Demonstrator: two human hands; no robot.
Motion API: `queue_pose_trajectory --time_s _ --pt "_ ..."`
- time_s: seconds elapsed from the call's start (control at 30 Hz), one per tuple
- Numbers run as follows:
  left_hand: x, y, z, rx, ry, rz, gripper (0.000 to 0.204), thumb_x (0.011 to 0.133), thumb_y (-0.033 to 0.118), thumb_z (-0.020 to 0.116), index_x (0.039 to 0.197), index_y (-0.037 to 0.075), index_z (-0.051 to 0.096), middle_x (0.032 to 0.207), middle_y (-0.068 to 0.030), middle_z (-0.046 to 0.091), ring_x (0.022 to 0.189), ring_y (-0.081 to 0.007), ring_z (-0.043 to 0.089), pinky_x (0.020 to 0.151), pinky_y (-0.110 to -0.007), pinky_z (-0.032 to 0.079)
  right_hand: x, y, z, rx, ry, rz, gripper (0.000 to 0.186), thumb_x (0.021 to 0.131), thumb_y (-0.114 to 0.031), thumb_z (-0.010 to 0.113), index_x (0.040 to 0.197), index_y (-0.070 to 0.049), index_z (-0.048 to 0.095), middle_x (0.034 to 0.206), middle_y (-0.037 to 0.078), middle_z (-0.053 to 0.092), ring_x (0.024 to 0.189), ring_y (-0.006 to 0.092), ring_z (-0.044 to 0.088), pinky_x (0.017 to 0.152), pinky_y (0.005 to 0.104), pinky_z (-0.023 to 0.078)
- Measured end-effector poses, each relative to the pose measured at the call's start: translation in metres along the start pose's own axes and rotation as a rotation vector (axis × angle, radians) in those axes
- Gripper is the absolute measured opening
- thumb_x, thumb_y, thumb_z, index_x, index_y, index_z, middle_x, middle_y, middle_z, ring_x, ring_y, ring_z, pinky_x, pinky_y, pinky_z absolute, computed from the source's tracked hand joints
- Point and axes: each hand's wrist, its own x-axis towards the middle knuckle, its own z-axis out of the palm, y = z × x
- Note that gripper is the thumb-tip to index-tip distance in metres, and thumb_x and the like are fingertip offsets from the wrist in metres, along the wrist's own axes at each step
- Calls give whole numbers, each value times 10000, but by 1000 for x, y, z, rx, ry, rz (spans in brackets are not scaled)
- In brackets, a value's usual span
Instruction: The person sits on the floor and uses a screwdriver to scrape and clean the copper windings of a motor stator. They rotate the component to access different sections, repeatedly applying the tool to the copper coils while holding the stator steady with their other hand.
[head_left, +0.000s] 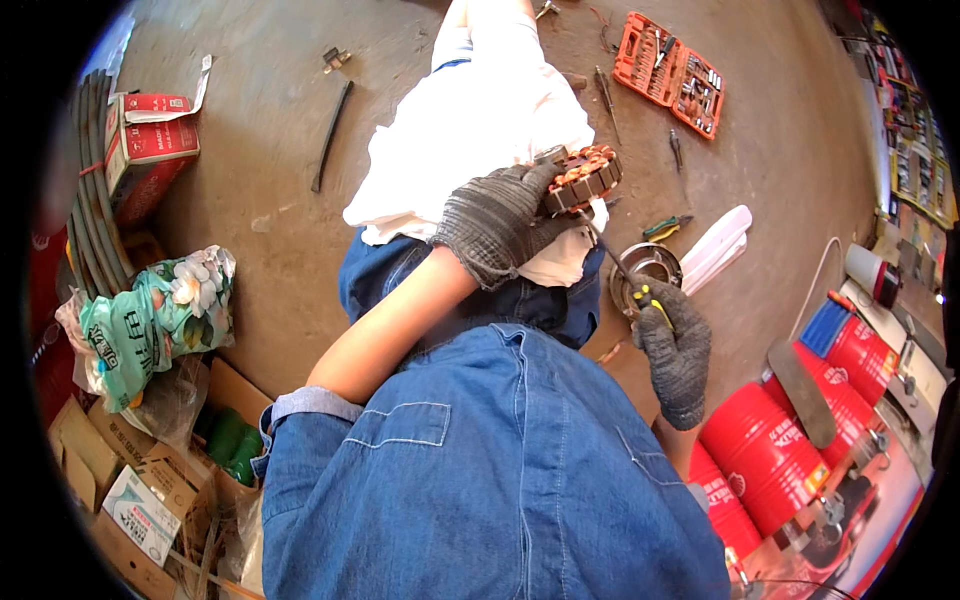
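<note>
Stator and screwdriver, seemingly touching, occupy both hands.

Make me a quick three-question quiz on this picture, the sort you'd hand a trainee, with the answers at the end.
1. True or false: the left hand is holding the copper-wound ring.

2. What does the right hand hold?
A) a paintbrush
B) a slim tool with a yellow-and-dark handle
C) a drinking cup

3. Fill the gap: the open tool case lying on the floor is coloured ____.

Key
1. True.
2. B.
3. Orange.
</note>
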Motion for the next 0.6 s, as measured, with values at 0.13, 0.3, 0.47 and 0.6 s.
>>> queue_pose_trajectory --time_s 0.13,0.3,0.47,0.6 --pt "0 -12 5 -60 40 -7 630 782 278 748 1360 149 534 954 -142 687 849 -312 680 727 -410 538 8 24 20 -13 -5 -127 294 910 -55 640 1194 19 644 1117 137 685 1042 192 632 938 327 483" --pt "7 -12 -4 -77 23 -42 565 807 335 764 1309 144 589 857 -119 701 755 -276 697 680 -379 553 18 46 35 -34 58 -257 301 915 -61 645 1202 29 631 1127 140 680 1028 189 643 907 314 503" --pt "6 -17 -3 -80 6 -74 564 803 350 770 1299 144 598 841 -105 699 730 -253 695 671 -368 554 29 56 43 -27 81 -337 310 912 -52 648 1209 32 625 1132 145 682 1028 192 649 908 317 510" --pt "5 -20 1 -66 39 -41 556 803 348 771 1292 141 602 832 -97 699 726 -245 695 670 -361 555 33 53 47 -25 58 -357 316 909 -53 650 1213 31 622 1128 155 684 1022 199 658 899 323 517"
